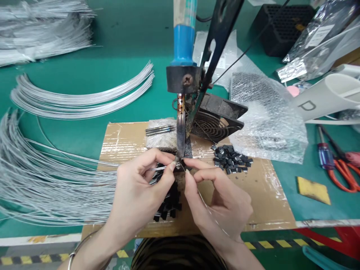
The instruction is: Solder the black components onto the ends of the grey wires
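A soldering iron (184, 47) with a blue handle is clamped in a stand, its tip pointing down between my hands. My left hand (143, 183) pinches thin grey wires (109, 163) close to the tip; the small part at their ends is mostly hidden by my fingers. Between the thumb and forefinger of my right hand (219, 198) is a thin solder wire (207, 208), which trails back over the palm and reaches toward the tip. Below my left hand lie black connectors (168, 208), partly covered by it. Small black parts (230, 159) are heaped to the right.
Cardboard (261, 198) covers the work spot. Behind the iron stand a black fan (209, 123) and a metal stand arm (216, 41). Grey wire bundles (56, 187) spread at left. Bubble wrap (264, 116), a yellow sponge (313, 190) and orange-handled pliers (344, 176) lie at right.
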Demonstrator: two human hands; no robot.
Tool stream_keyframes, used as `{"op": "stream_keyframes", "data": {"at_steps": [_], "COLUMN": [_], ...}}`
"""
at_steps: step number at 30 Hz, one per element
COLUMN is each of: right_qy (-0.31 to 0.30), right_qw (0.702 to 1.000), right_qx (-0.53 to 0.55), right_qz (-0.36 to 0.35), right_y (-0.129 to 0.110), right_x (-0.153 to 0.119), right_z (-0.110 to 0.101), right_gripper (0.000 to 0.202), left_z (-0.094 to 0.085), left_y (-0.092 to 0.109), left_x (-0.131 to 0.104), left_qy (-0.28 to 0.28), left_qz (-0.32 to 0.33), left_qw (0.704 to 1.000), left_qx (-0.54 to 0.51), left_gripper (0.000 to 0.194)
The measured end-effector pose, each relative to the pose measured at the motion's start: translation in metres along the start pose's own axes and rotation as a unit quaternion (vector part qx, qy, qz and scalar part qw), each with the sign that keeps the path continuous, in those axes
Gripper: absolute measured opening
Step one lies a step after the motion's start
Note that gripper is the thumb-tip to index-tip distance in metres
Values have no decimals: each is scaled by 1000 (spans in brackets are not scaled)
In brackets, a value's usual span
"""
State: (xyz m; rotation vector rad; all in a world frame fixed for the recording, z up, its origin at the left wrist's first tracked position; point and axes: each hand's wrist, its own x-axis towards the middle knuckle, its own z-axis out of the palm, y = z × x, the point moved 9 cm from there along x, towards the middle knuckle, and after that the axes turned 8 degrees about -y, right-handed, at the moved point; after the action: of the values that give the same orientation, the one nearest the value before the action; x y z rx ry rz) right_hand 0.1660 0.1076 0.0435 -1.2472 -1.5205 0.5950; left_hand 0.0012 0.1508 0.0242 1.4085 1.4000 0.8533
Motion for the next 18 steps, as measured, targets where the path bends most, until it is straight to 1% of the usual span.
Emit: {"op": "stream_keyframes", "data": {"at_steps": [8, 18], "right_qy": [-2, 5], "right_qw": [1000, 1000], "right_qx": [6, -13], "right_qz": [5, -5], "right_y": [-1, -1], "right_x": [-1, 1], "right_z": [1, 0], "right_gripper": [20, 22], "left_z": [0, 1], "left_y": [3, 1], "left_x": [-2, 1], "left_qy": [1, -4], "left_qz": [8, 4], "left_qw": [1000, 1000], "left_qx": [-6, -14], "left_gripper": [12, 13]}}
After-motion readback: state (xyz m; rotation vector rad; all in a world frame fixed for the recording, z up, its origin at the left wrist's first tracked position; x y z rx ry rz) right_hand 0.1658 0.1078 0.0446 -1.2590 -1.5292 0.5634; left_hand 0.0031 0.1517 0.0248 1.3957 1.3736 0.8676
